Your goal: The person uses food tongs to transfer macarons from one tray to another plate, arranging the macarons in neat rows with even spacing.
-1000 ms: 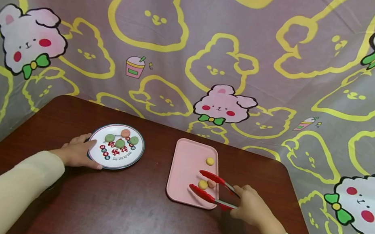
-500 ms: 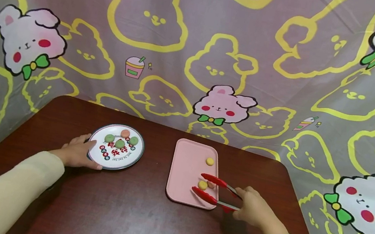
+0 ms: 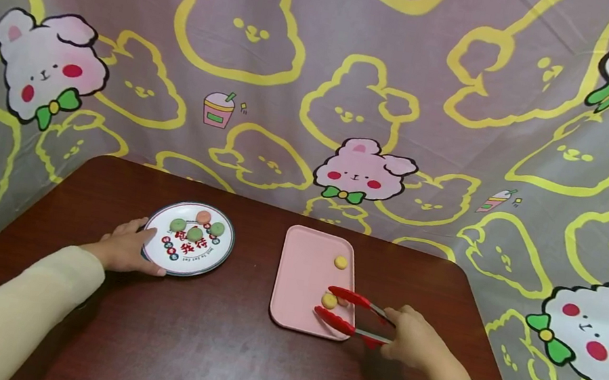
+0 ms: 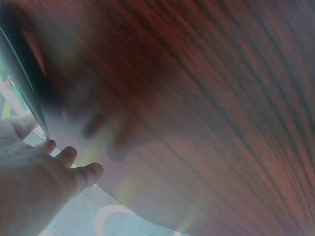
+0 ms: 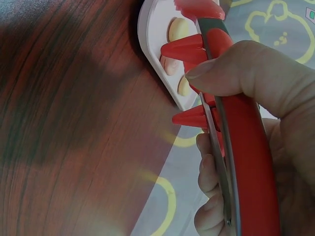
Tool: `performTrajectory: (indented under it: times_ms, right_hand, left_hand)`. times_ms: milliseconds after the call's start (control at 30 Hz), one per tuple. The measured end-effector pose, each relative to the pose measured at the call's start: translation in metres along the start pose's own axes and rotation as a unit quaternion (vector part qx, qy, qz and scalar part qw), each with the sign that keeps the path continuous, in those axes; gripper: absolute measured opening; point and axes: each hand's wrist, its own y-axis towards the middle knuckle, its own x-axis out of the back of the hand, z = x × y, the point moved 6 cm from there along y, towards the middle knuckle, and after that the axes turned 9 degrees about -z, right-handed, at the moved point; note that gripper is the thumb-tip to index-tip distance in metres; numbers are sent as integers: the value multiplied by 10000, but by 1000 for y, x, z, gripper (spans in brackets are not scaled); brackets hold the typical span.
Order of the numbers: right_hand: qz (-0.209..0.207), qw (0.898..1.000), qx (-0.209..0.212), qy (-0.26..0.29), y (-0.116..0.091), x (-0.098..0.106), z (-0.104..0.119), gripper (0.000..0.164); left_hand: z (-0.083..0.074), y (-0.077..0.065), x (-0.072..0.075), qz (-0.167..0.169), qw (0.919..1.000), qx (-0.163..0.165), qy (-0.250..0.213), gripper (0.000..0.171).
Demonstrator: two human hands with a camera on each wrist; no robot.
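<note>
Although its fingers are partly hidden by the handles in the head view, the right hand (image 3: 419, 342) is clamped around a pair of red-tipped tongs (image 3: 350, 296), and the right-wrist view shows the thumb pressed on one side with fingers curled around the other. The tips of the tongs stand apart over a pink tray (image 3: 300, 272), right of centre in the frame. Between them a near yellow macaron (image 3: 329, 301) lies on the tray; whether either tip touches it cannot be told. Just to its right, a pinkish macaron (image 3: 343, 302) is mostly covered by the upper tip, only a sliver showing. A far yellow macaron (image 3: 341, 262) sits higher up, near the tray's right edge.

Left of centre, the left hand (image 3: 123, 249) touches the rim of a white plate (image 3: 220, 246), thumb near its lower edge. Some fingertips are hard to make out there, and the left-wrist view, hazy and with the plate cut off at its left edge, does not settle whether they pinch the rim. On the plate are three green macarons (image 3: 194, 234) and an orange-pink macaron (image 3: 204, 218); they partly cover its red lettering.

Pale sleeves (image 3: 16, 310) run out of the bottom of the frame, and the dark wooden table (image 3: 231, 351) is cut off there too.
</note>
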Motion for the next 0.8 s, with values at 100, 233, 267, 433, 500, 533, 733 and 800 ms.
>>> performTrajectory:
  times_ms: [100,233,267,433,500,533,733,800]
  right_hand:
    - [46,10000,-53,-10,0,0,0,67]
    - [70,9999,-76,-7,1,0,0,68]
    - [68,9999,-75,-5,1,0,0,68]
    - [59,10000,-52,8,0,0,-1,67]
    - [59,10000,-45,8,0,0,-1,67]
    - [59,10000,-34,-3,0,0,-1,67]
    - [7,9998,108,-141,2,0,0,64]
    - [-20,9997,156,-198,2,0,1,62]
  left_hand:
    - [0,0,0,-10,10000,-6,-8,118]
    - [0,0,0,-19,10000,-6,4,118]
    - [0,0,0,-18,10000,-4,10,118]
    - [0,0,0,-5,10000,12,15,119]
    - [0,0,0,-3,10000,10,9,119]
    - [0,0,0,-5,10000,7,11,119]
    - [0,0,0,2,10000,8,-17,119]
    - [0,0,0,10,10000,6,-15,119]
